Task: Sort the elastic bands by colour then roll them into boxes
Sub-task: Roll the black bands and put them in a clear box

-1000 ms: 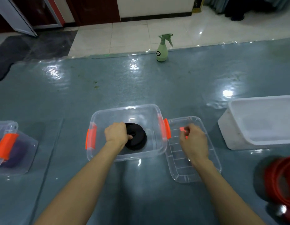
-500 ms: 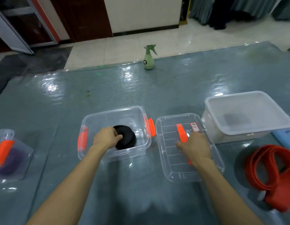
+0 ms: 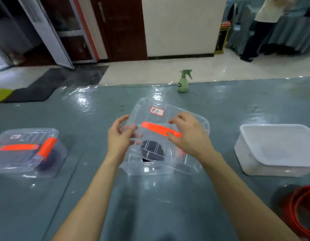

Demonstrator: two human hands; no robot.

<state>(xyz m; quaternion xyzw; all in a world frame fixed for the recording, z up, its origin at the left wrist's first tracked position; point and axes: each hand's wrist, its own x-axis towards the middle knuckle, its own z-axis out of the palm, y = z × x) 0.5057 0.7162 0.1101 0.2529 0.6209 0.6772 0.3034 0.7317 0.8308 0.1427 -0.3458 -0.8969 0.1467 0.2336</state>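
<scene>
Black elastic band point(image 3: 151, 152) lies rolled into a coil on the bottom of the clear box point(image 3: 150, 170), seen through the clear lid point(image 3: 147, 119), which both hands hold tilted just above the box opening. The left grip point(image 3: 118, 138) pinches the lid's left edge between thumb and curled fingers; the right grip point(image 3: 190, 136) is curled over the right side, thumb at the end of the lid's orange handle point(image 3: 159, 130). The lid looks skewed to the box rim, so the likeliest fault is that it lands crooked, one corner seating while the other rides up and the side clasps miss. Neither hand steadies the box, and the glossy grey-blue surface point(image 3: 150, 206) under it looks slick, so a downward press off-centre could push the box away. The coil seems loose, so a jolt might let it spring open and catch under the rim. Thin, smooth plastic could also slip from so light a pinch on the left.
</scene>
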